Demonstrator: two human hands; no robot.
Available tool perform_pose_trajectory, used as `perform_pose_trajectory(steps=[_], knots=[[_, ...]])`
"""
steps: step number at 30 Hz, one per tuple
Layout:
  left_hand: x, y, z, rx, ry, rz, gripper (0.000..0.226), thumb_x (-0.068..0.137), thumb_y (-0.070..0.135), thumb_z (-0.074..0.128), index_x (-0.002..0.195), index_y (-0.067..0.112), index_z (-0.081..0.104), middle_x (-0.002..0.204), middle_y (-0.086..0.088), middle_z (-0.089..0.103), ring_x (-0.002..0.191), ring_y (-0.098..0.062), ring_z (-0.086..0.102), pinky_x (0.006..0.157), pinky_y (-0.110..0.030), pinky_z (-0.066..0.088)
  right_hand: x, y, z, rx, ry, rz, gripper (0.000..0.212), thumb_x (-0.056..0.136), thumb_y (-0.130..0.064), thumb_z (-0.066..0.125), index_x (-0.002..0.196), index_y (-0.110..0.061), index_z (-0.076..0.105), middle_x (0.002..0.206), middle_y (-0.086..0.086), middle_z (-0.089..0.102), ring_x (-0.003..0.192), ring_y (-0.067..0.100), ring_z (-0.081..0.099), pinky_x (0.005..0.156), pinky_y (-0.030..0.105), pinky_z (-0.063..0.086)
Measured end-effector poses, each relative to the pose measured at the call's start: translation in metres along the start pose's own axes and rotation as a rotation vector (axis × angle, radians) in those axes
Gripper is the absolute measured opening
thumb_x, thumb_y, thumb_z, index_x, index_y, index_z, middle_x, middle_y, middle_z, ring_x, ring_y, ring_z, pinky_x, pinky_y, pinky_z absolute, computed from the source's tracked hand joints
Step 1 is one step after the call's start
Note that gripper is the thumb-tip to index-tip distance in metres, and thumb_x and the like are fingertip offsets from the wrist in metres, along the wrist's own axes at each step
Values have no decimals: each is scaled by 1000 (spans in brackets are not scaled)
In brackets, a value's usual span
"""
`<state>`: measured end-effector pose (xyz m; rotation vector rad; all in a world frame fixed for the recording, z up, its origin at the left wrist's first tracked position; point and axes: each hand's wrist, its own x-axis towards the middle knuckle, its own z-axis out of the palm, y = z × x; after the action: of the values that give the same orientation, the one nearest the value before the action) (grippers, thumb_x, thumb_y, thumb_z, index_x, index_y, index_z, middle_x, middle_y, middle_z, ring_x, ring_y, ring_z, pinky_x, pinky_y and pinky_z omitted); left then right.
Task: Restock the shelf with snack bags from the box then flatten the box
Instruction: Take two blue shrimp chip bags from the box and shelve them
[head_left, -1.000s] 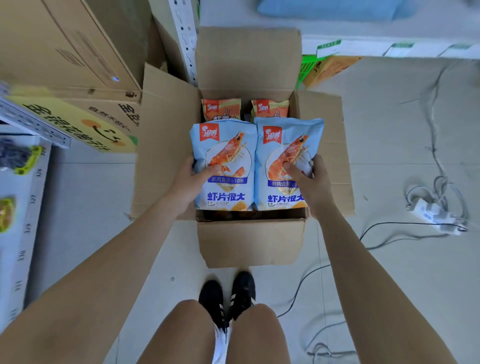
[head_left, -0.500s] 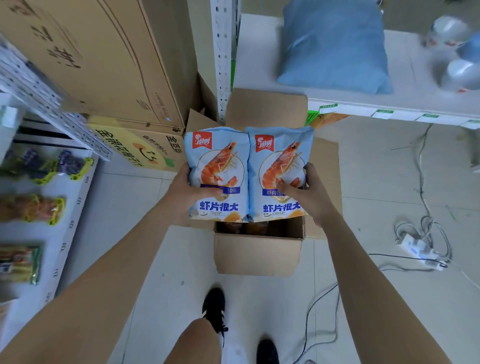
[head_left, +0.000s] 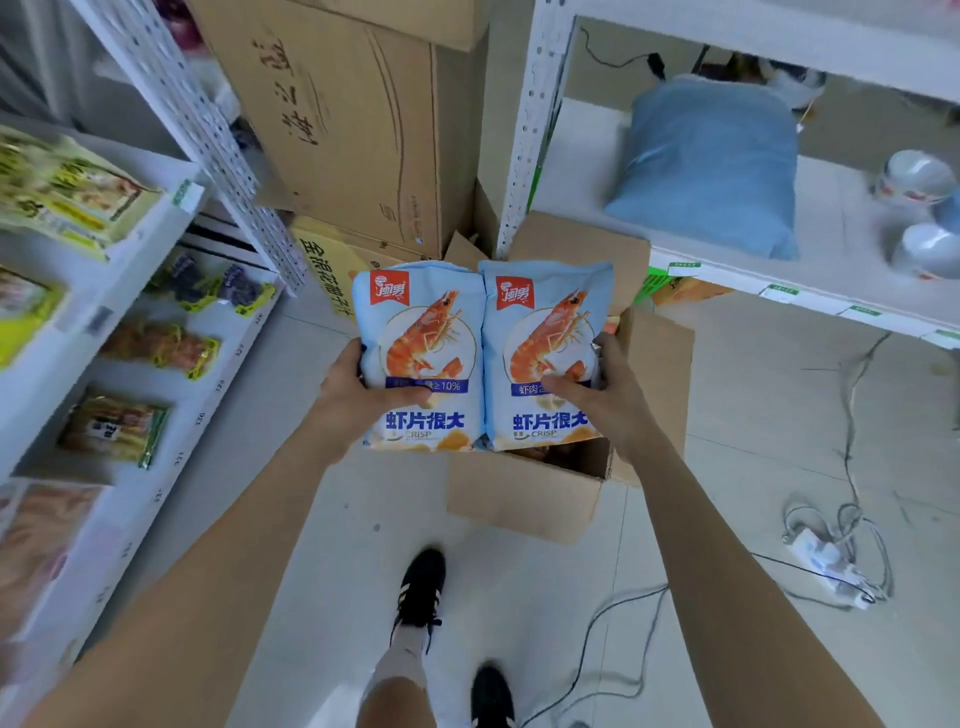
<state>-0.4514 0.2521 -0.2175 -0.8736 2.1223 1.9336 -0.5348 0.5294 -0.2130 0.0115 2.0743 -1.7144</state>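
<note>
**Two bags held above the box**

The shelf (head_left: 130, 332) stands left of the box (head_left: 524, 499), stocked with packets that are too blurred to identify. The box sits open on the floor. Above it, two bags are held side by side, touching: the left hand (head_left: 358, 400) clasps the left bag (head_left: 421, 332), and the right hand (head_left: 608, 400) clasps the right bag (head_left: 545, 322).

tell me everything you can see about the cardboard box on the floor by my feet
The cardboard box is plain brown corrugated card, standing upright on the pale tiled floor with its top flaps folded open. One flap rises at the back against the white shelf upright, another spreads to the right. The two blue shrimp-crisp bags held above it hide most of the opening; only a dark strip of the inside shows, its contents unclear. Neither hand touches it.
</note>
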Motion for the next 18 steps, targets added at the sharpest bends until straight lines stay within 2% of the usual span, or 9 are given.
perform_pose_trajectory(steps=[2,5,7,9,11,15,18], knots=[[-28,-2,-14,-27,52,9,67,53,14,92,109,21,57,100,4,73,88,-17,71,75,-40,59,-15,-11,9,-24,-42,-32,53,81,-11,78,123,-13,46,113,1,68,97,10,70,75,28,59],[-79,-4,-38,-76,134,27,81,44,29,93,115,21,56,104,1,72,91,-20,71,76,-43,59,-39,-29,30,-44,-114,-70,52,81,-13,78,123,-19,48,116,0,67,101,11,69,76,27,59],[-114,-6,-53,-115,203,38,78,49,24,94,116,19,55,103,1,72,87,-15,72,73,-38,59,-55,-39,46,-67,-174,-90,50,80,-17,80,119,-22,49,118,1,67,103,14,68,77,30,59],[-149,-8,-68,-166,281,41,65,59,11,90,114,18,54,100,3,71,77,-6,71,62,-26,58,-72,-52,67,-100,-217,-111,52,78,-22,82,119,-23,49,117,-2,67,103,12,68,75,29,58],[-181,-11,-85,-213,343,39,61,63,6,86,113,17,55,100,3,70,73,-4,71,56,-20,55,-90,-65,90,-116,-271,-136,54,78,-23,82,121,-23,50,116,-5,68,101,9,69,74,28,58],[-237,-21,-133,-282,463,31,60,63,5,86,114,17,55,101,3,70,75,-7,71,56,-20,55,-122,-90,145,-135,-376,-180,54,78,-21,82,123,-23,51,116,-6,67,102,8,68,76,28,59],[-277,-31,-177,-298,560,37,61,63,8,87,114,17,54,102,3,70,80,-11,72,59,-25,57,-144,-104,197,-167,-434,-227,54,75,-25,84,119,-30,53,118,-8,66,104,8,67,83,37,59]])
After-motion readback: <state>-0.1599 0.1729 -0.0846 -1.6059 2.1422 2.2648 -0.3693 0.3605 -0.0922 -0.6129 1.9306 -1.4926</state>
